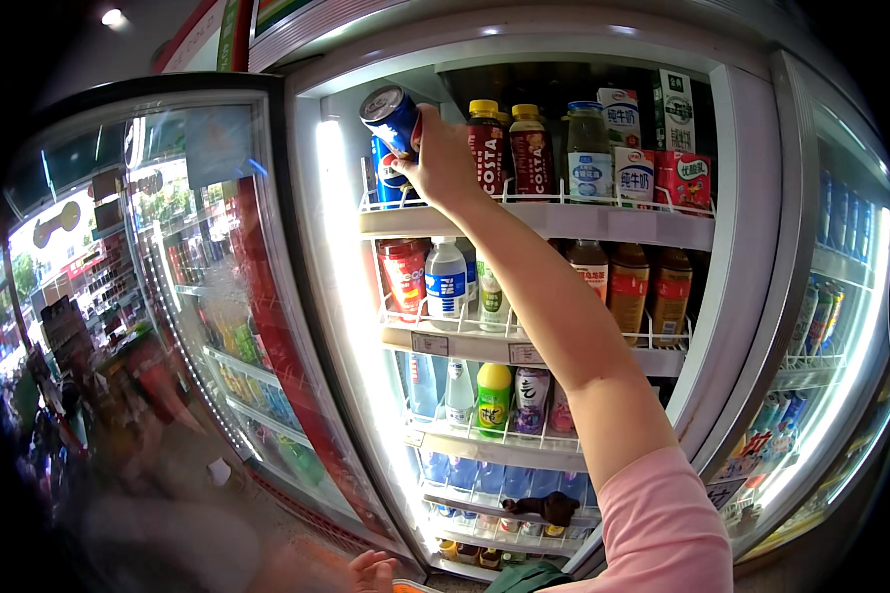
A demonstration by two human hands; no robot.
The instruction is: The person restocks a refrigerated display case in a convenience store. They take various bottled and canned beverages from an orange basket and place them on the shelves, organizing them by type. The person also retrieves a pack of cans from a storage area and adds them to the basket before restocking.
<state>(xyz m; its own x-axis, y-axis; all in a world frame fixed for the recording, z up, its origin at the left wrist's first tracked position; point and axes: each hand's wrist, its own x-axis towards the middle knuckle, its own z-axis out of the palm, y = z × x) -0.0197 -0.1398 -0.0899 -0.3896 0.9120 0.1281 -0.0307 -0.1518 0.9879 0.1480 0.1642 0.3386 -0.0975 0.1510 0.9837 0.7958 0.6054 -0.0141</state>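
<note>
My right hand (441, 157) is raised to the top shelf (534, 222) of a lit drinks cooler, closed around a dark blue drink can (388, 117). The can is tilted, its lid facing up. Just below and behind it stands a blue Pepsi can (387, 174) on the shelf, inside the white wire rail. Costa bottles (530, 152) with yellow caps are to the right of the hand. At the bottom edge, my left hand (373, 571) shows only its fingers, partly curled near an orange edge; whether it holds anything is hidden.
An open glass door (267, 296) stands at the left. Lower shelves carry a red tub (403, 274), a Minute Maid-like white-capped bottle (446, 278) and brown tea bottles (628, 289). A metal-framed cooler door (779, 296) is at the right. A dark brown object (552, 508) hangs before the lower shelves.
</note>
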